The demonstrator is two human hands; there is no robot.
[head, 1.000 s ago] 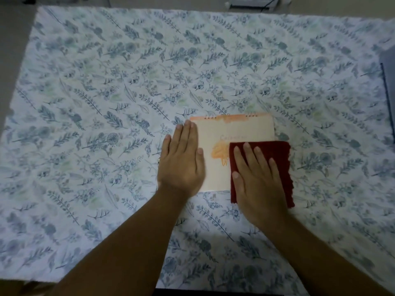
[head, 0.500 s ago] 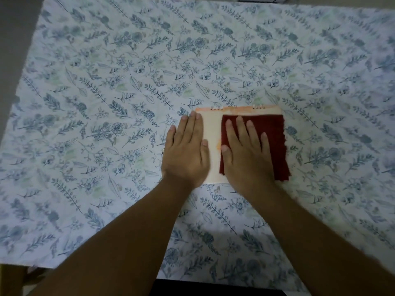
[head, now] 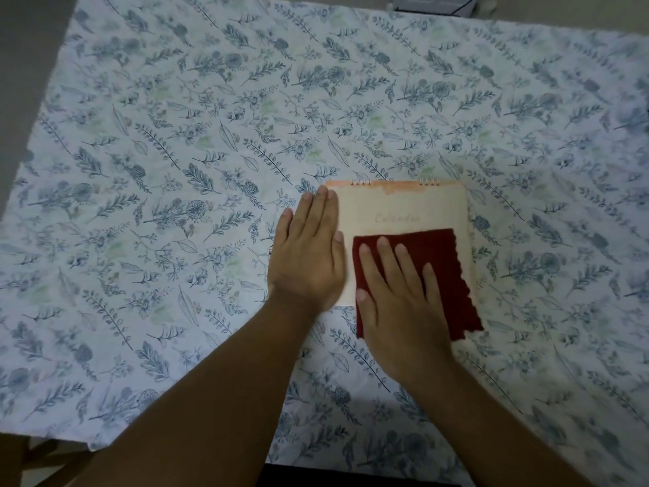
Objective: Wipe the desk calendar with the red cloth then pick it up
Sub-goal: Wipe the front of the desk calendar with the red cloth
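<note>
A cream desk calendar [head: 404,205] with an orange top band and wire rings lies flat on the table. My left hand [head: 307,256] rests palm-down on its left edge, fingers together and straight. A dark red cloth [head: 446,261] covers the calendar's lower right part and hangs past its near edge. My right hand [head: 397,293] presses flat on the cloth, fingers spread.
The table wears a white cloth with a blue leaf print [head: 210,135]. A grey object with a cable [head: 432,3] sits beyond the far edge. The table's near-left corner [head: 91,448] shows, with floor beyond it.
My right hand has slid the red cloth from the calendar's top down toward me, uncovering the printed word. My left hand has stayed on the left edge.
</note>
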